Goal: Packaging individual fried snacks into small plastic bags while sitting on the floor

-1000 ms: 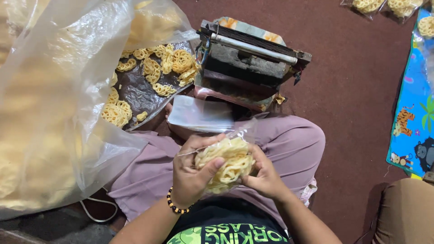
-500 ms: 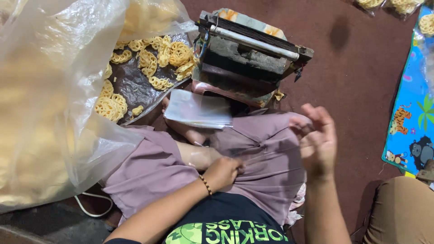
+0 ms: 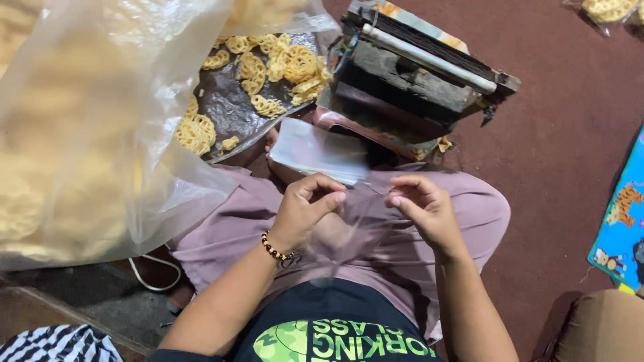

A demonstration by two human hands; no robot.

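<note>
A small clear plastic bag (image 3: 359, 224) hangs over the lap, its mouth pinched at either side by the left hand (image 3: 305, 211) and right hand (image 3: 422, 208). At 12 o'clock lies a stack of empty bags (image 3: 315, 149), beyond it a heat sealer (image 3: 416, 74); at 10 o'clock, yellow crackers (image 3: 268, 74) on a tray.

Dark maroon carpet floor (image 3: 557, 134) underneath everything. Sitting right on it: a grimy metal sealing machine with a white bar (image 3: 419, 74), a dark foil sheet scattered with yellow lattice crackers (image 3: 228, 107), a huge clear plastic sack of crackers (image 3: 87, 134), and a cartoon-animal play mat (image 3: 620, 214) far right.
</note>
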